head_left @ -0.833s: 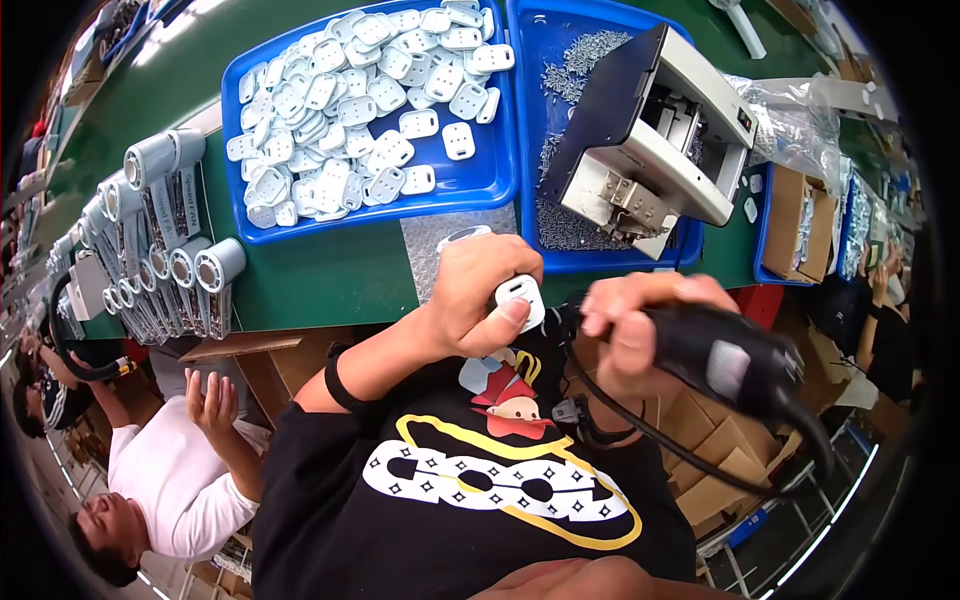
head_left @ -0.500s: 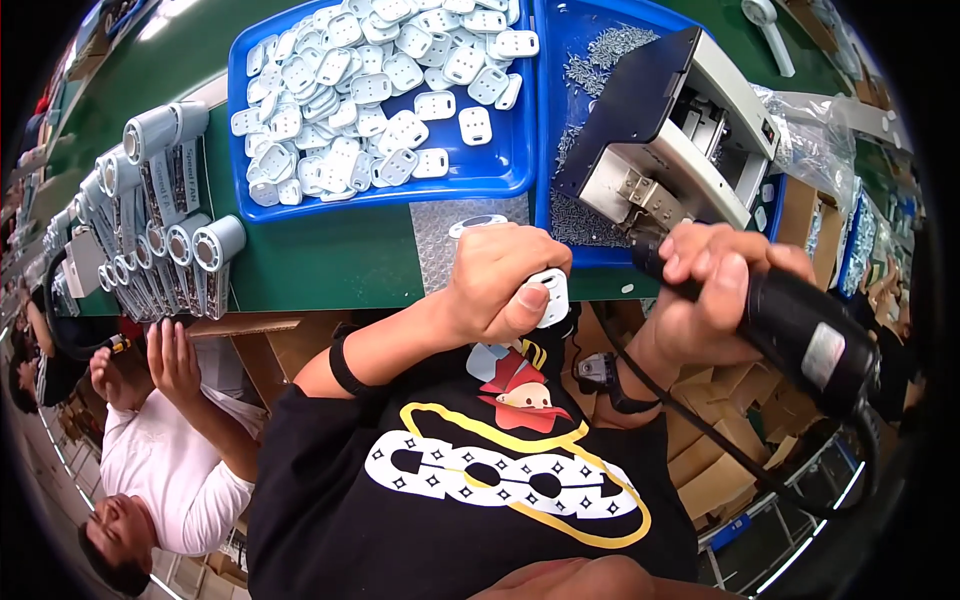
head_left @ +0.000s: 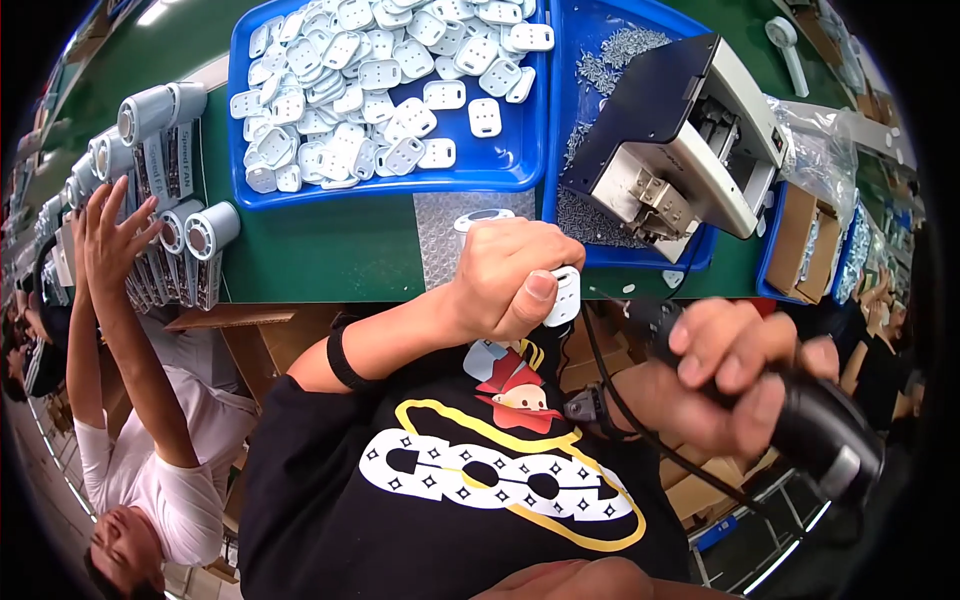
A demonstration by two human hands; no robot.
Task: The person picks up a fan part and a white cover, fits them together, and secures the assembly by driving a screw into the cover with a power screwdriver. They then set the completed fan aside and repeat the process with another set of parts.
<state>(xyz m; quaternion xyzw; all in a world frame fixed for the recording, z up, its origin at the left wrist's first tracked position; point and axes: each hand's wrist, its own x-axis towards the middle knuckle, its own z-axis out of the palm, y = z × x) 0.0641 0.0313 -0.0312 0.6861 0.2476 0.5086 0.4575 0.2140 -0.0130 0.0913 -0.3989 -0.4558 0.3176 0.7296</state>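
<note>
My left hand (head_left: 515, 280) is closed, its thumb pressed on a white plastic plate (head_left: 565, 297) with small holes and a slot. Just beyond my knuckles a pale round fan head (head_left: 484, 216) shows; whether it is in the same grip is hidden. My right hand (head_left: 735, 370), blurred by motion, is wrapped round a black electric screwdriver (head_left: 825, 425). The screwdriver's bit points left toward the plate, a short gap away. Behind it stands a screw feeder (head_left: 690, 140) with a dark side panel and a metal outlet block.
A blue tray (head_left: 520, 165) of loose white plates lies beyond my left hand. Screws lie in another blue tray (head_left: 690, 255) around the feeder. Handheld fans (head_left: 212, 232) stand in rows at left, where a co-worker's hand (head_left: 112, 235) reaches. A cardboard box (head_left: 822, 250) sits at right.
My right hand has drawn the screwdriver away from the feeder's outlet, nearer to me, its bit now turned toward the plate. My left hand keeps its grip. The co-worker's hands have risen toward the fans.
</note>
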